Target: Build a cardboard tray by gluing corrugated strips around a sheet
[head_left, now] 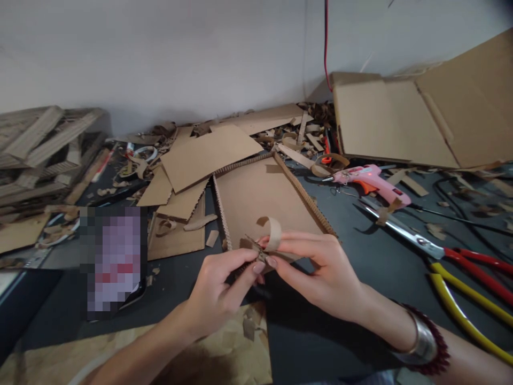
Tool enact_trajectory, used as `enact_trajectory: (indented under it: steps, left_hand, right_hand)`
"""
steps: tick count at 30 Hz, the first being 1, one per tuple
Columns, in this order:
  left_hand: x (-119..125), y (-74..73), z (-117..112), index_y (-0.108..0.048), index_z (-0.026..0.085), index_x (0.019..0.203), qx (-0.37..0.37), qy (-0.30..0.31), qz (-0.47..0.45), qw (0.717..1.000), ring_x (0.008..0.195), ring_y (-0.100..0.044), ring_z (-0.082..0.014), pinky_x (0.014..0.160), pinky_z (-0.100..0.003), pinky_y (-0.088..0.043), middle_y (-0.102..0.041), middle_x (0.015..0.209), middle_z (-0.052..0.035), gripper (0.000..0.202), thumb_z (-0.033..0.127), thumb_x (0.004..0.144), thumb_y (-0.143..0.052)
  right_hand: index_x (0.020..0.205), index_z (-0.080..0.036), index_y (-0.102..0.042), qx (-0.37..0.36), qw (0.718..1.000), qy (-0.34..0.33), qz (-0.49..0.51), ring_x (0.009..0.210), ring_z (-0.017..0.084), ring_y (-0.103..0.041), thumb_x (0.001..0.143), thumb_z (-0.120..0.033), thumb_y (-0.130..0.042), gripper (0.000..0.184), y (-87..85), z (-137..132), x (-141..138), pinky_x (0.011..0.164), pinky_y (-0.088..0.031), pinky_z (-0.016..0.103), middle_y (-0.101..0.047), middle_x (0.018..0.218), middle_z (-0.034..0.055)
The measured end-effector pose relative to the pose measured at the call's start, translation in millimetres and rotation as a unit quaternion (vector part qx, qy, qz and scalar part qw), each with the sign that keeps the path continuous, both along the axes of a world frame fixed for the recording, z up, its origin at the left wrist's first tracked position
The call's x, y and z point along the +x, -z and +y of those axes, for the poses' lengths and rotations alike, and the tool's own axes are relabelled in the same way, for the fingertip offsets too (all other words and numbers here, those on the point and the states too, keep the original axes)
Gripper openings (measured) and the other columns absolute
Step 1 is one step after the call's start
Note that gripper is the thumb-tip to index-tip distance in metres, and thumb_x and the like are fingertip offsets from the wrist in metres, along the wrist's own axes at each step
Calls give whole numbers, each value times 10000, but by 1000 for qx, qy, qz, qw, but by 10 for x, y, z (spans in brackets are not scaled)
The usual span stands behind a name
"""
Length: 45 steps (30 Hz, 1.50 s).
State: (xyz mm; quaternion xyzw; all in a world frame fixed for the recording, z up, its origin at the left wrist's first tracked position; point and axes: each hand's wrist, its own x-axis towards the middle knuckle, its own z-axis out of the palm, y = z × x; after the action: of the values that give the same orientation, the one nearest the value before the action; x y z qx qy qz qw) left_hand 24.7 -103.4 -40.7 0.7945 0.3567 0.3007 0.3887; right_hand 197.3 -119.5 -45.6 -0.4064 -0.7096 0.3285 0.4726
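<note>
Over the near middle of the dark desk (332, 347), the left hand (218, 294) and the right hand (316, 272) are working together, fingertips almost meeting. The left thumb and forefinger are pinching a narrow corrugated cardboard sliver (255, 248) closed between them, while the right hand's fingers are cradling a curled cardboard strip (273, 234) and its thumb is pressing in close beneath. Exactly where the sliver meets the strip is hard to make out behind the fingertips.

Both pieces are looking very light and fairly stiff, but the fluted card would probably crush under a hard squeeze, so flat faces seem the safest place to take hold, away from the frayed ends.

Just beyond the hands, a flat cardboard panel (260, 195) edged with corrugated strips is lying on the desk, with loose cardboard sheets (208, 158) overlapping beside it. Toward the right edge, a pink hot glue gun (371, 184) is resting near red-handled scissors (404, 235) and yellow-handled pliers (452, 305). A pixelated patch (112, 259) is hiding whatever is lying left of the hands. No brand or writing is readable on anything.
</note>
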Motion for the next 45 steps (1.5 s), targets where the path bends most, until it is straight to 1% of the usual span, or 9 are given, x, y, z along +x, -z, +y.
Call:
enact_trajectory:
  steps: [8, 12, 19, 24, 31, 35, 38, 41, 45]
  left_hand:
    - [14, 6, -14, -564, 155, 676, 36, 11, 41, 998, 479, -554, -95, 473, -177, -424, -585, 536, 10, 186, 156, 828, -458]
    - [34, 1, -17, -570, 154, 678, 17, 7, 31, 999, 483, -561, -91, 477, -171, -432, -598, 544, 7, 191, 155, 831, -456]
    - [58, -2, -14, -602, 155, 724, -35, -97, -58, 993, 490, -610, -105, 464, -166, -487, -668, 599, -3, 10, 160, 730, -608]
    - [53, 19, -11, -602, 159, 688, -32, -105, -66, 992, 474, -610, -103, 454, -165, -494, -657, 579, 9, 38, 167, 716, -627]
    - [47, 11, -23, -592, 161, 689, -20, -110, -71, 991, 462, -610, -89, 450, -142, -485, -655, 553, 27, 49, 146, 717, -629]
    - [45, 9, -19, -588, 164, 680, -11, -121, -60, 991, 458, -605, -85, 445, -139, -479, -656, 551, 34, 58, 151, 723, -626]
    - [45, 19, -10, -593, 168, 682, 3, -131, -63, 989, 447, -598, -75, 433, -122, -466, -654, 536, 46, 60, 152, 709, -644]
    - [49, 26, 0, -604, 169, 679, 25, -136, -60, 989, 437, -588, -60, 423, -101, -447, -654, 531, 55, 72, 141, 684, -670]
    - [55, 21, 0, -622, 163, 655, 45, -131, -35, 990, 409, -560, -57, 397, -106, -427, -646, 522, 52, 68, 152, 666, -688]
  right_hand:
    - [685, -219, -667, -42, 999, 9, 14, 733, 146, -664, 763, -133, -574, 149, 32, -13, -16, 630, -541, 202, -693, 712, -15]
    - [640, -197, -652, -85, 996, -2, 31, 670, 133, -645, 793, -154, -547, 190, 18, -4, -19, 595, -521, 205, -672, 645, -12]
    - [623, -177, -652, -126, 989, 14, 82, 671, 151, -642, 782, -170, -555, 186, -7, 2, -11, 584, -527, 220, -638, 581, 1]
    - [776, -192, -690, -125, 982, -23, 138, 690, 138, -651, 716, -118, -621, 118, -8, 8, -21, 618, -545, 214, -688, 724, 10]
    - [700, -181, -592, -203, 959, 1, 200, 644, 116, -619, 714, -166, -632, 45, 5, 24, -42, 598, -534, 219, -631, 677, -13]
    - [626, -198, -438, -109, 981, 77, 142, 598, 88, -510, 675, -152, -663, 235, 5, 11, -29, 555, -457, 208, -492, 645, -47]
    - [622, -186, -483, -35, 993, 71, 84, 596, 93, -487, 694, -154, -660, 193, 0, 2, -12, 543, -418, 215, -497, 630, -35]
    - [710, -173, -600, -28, 996, 50, 66, 611, 89, -527, 711, -141, -662, 69, 3, 6, -5, 552, -429, 202, -557, 670, -14]
    - [737, -178, -650, -55, 995, 42, 66, 642, 80, -561, 719, -122, -654, 59, 13, 19, -5, 575, -449, 174, -575, 708, -10]
